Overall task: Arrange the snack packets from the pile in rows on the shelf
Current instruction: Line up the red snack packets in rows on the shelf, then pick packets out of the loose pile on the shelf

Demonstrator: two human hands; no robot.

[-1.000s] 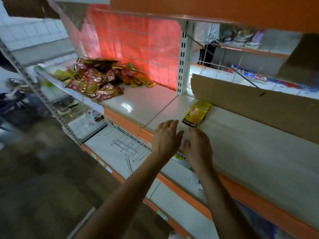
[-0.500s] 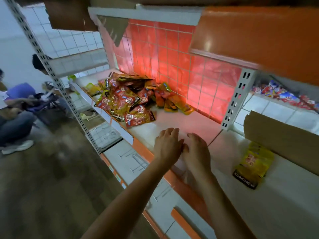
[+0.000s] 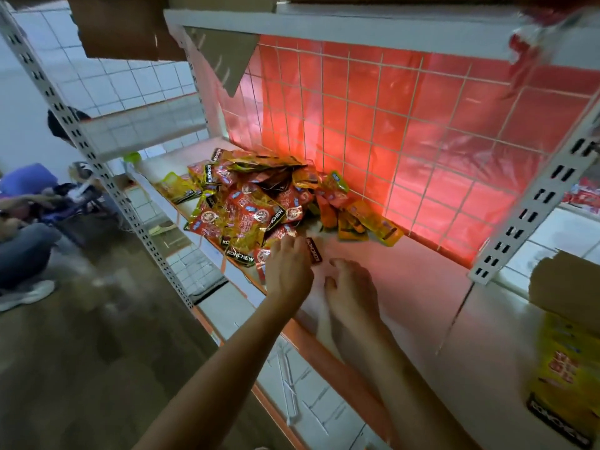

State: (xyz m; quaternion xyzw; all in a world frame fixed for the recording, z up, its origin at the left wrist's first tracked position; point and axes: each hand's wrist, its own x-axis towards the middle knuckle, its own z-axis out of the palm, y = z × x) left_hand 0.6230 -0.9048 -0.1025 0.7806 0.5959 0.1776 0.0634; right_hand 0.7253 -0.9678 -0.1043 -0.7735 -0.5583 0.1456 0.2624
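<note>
Here, at the centre of the frame, we see both hands reaching onto the shelf point(image 3: 422, 287), a pale board tinted pink by the red grid panel point(image 3: 389, 141) behind it. The pile point(image 3: 256, 203) of snack packets, mostly red and gold with some orange and yellow ones at its edges, lies on the shelf left of centre, heaped against the panel. The left hand point(image 3: 287, 267) lies with its back towards us at the near edge of the pile, fingers stretched forward over a red packet point(image 3: 313, 251) with a black band; the hand hides its own fingertips, so we cannot tell whether it grips the packet or only touches it. The right hand point(image 3: 352, 287) is just beside it, to the right, over bare shelf; its fingers are loosely curled and it holds nothing. In the lower right corner a yellow packet point(image 3: 565, 368) lies flat on the shelf, well apart from the pile, just below a piece of cardboard point(image 3: 565, 287) at the right edge. A slotted post point(image 3: 535, 196) runs slanting at the right. At the left edge a person point(image 3: 22, 241) sits low on the floor.
</note>
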